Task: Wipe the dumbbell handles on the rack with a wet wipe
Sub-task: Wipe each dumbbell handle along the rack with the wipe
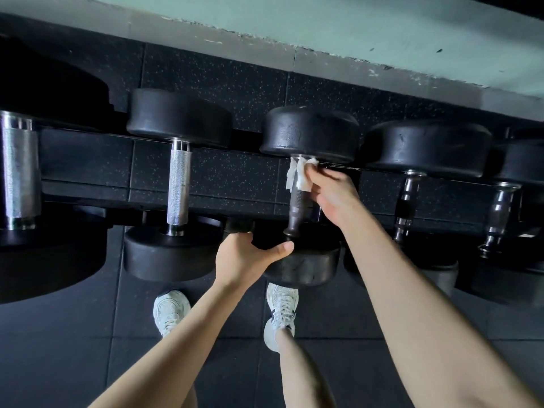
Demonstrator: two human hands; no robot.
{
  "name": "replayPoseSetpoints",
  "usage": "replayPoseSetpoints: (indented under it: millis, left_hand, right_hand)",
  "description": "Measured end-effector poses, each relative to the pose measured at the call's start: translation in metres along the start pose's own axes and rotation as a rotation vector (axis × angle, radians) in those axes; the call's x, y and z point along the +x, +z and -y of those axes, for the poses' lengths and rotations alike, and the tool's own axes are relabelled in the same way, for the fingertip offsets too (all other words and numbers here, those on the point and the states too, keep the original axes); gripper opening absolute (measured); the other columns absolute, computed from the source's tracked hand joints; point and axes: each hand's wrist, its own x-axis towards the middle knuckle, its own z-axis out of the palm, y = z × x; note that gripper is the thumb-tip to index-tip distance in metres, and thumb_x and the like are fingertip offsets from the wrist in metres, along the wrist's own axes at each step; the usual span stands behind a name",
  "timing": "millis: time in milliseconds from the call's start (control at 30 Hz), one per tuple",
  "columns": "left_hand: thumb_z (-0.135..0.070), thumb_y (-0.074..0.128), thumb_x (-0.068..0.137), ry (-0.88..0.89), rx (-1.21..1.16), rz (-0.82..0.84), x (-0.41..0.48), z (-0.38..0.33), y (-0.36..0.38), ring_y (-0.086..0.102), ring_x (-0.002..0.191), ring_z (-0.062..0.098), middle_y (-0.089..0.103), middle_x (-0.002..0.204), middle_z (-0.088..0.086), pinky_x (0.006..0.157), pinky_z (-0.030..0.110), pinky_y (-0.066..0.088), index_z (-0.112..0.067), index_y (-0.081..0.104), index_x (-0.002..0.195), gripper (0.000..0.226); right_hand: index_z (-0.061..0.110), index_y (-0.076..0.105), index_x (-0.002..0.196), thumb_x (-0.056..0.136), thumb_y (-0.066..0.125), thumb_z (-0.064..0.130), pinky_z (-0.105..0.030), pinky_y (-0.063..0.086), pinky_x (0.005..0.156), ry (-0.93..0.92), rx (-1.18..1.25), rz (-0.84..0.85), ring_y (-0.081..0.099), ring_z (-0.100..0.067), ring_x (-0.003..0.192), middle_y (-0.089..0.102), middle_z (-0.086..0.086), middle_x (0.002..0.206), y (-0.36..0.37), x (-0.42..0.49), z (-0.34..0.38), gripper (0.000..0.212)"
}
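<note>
Rolling threatens if our left hand (250, 256), gripping the six-o'clock head (306, 269), slackens while our right hand (334, 195) pinches the wet wipe (298, 175) against the handle (297, 205).

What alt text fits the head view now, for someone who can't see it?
The right hand presses a white wet wipe around the far end of a dark dumbbell handle, while the left hand grips that dumbbell's near head. More dumbbells sit either side.
</note>
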Motion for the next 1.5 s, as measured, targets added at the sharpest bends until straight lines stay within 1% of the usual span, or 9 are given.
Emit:
replayPoseSetpoints:
  millis: [167, 267, 567, 700, 833, 1100, 1233, 1367, 1500]
  left_hand:
    - [-0.055, 0.081, 0.061, -0.060, -0.169, -0.038, -0.003, 0.001, 0.006, 0.066, 0.077, 0.008, 0.071, 0.075, -0.008, 0.071, 0.029, 0.053, -0.016, 0.072, 0.078, 0.043]
    - [-0.067, 0.074, 0.049, -0.076, -0.184, -0.037, -0.005, 0.000, 0.005, 0.068, 0.078, 0.008, 0.073, 0.077, -0.006, 0.078, 0.036, 0.055, -0.015, 0.073, 0.082, 0.061]
    - [-0.074, 0.065, 0.049, -0.079, -0.165, -0.035, -0.010, -0.002, 0.008, 0.067, 0.085, 0.012, 0.073, 0.086, -0.005, 0.080, 0.036, 0.054, -0.015, 0.070, 0.091, 0.073]
    - [-0.064, 0.062, 0.075, -0.061, -0.137, 0.006, -0.018, 0.005, 0.018, 0.036, 0.137, 0.015, 0.042, 0.147, 0.004, 0.110, 0.023, 0.028, -0.010, 0.032, 0.146, 0.094]
    - [-0.049, 0.048, 0.091, 0.045, -0.275, -0.089, -0.013, 0.005, 0.030, 0.006, 0.145, 0.006, 0.022, 0.156, -0.003, 0.111, 0.017, 0.007, -0.015, 0.025, 0.149, 0.071]
    - [-0.034, 0.035, 0.101, -0.012, -0.459, -0.283, 0.011, -0.009, 0.051, 0.042, 0.131, 0.009, 0.052, 0.138, -0.004, 0.112, 0.029, 0.029, -0.017, 0.051, 0.135, 0.041]
    - [-0.026, 0.034, 0.102, 0.049, -0.377, -0.324, 0.012, -0.005, 0.053, 0.048, 0.124, 0.011, 0.058, 0.130, -0.003, 0.101, 0.020, 0.031, -0.014, 0.054, 0.131, 0.038]
    - [-0.032, 0.031, 0.100, 0.080, -0.341, -0.345, 0.010, -0.005, 0.054, 0.050, 0.121, 0.013, 0.060, 0.126, -0.003, 0.098, 0.021, 0.032, -0.014, 0.057, 0.129, 0.042]
    - [-0.040, 0.026, 0.091, 0.091, -0.347, -0.362, 0.011, -0.005, 0.055, 0.050, 0.120, 0.012, 0.060, 0.125, -0.004, 0.099, 0.021, 0.033, -0.016, 0.057, 0.128, 0.054]
  right_hand:
    - [0.010, 0.065, 0.062, 0.085, 0.068, 0.017, -0.025, 0.042, 0.063, -0.240, -0.347, -0.109, 0.050, -0.009, 0.064, 0.056, 0.004, 0.063, 0.003, -0.002, -0.010, 0.024]
    - [0.020, 0.035, 0.044, 0.085, 0.065, 0.025, -0.025, 0.020, 0.051, -0.442, -0.744, -0.225, 0.029, -0.005, 0.046, 0.033, 0.009, 0.046, 0.009, -0.011, -0.012, 0.052]
    - [0.019, 0.034, 0.044, 0.082, 0.063, 0.018, -0.018, 0.025, 0.043, -0.408, -0.924, -0.113, 0.034, -0.007, 0.043, 0.034, 0.006, 0.044, -0.005, -0.030, -0.025, 0.048]
    - [0.019, 0.030, 0.044, 0.082, 0.062, 0.015, -0.027, 0.025, 0.048, -0.387, -0.896, -0.126, 0.032, -0.012, 0.046, 0.032, 0.003, 0.045, -0.005, -0.034, -0.031, 0.051]
    - [0.015, 0.040, 0.051, 0.086, 0.062, 0.020, -0.027, 0.031, 0.057, -0.341, -0.755, -0.238, 0.039, -0.013, 0.053, 0.042, 0.003, 0.052, 0.006, -0.034, -0.039, 0.042]
    - [0.002, 0.067, 0.072, 0.085, 0.065, 0.033, -0.035, 0.043, 0.068, -0.468, -0.627, -0.505, 0.057, -0.023, 0.069, 0.069, -0.012, 0.075, 0.035, 0.000, -0.025, 0.034]
    - [0.016, 0.069, 0.063, 0.078, 0.074, 0.025, -0.028, 0.048, 0.068, -0.351, -0.259, -0.241, 0.055, -0.005, 0.064, 0.062, 0.012, 0.060, 0.016, 0.006, -0.023, 0.018]
    - [0.011, 0.070, 0.070, 0.088, 0.060, 0.006, -0.029, 0.058, 0.066, -0.045, 0.162, 0.069, 0.067, -0.009, 0.061, 0.071, 0.001, 0.067, -0.002, 0.008, -0.006, 0.021]
    - [0.006, 0.069, 0.073, 0.082, 0.069, 0.012, -0.031, 0.055, 0.067, -0.145, -0.033, 0.025, 0.063, -0.010, 0.066, 0.067, 0.001, 0.069, 0.000, 0.009, -0.007, 0.011]
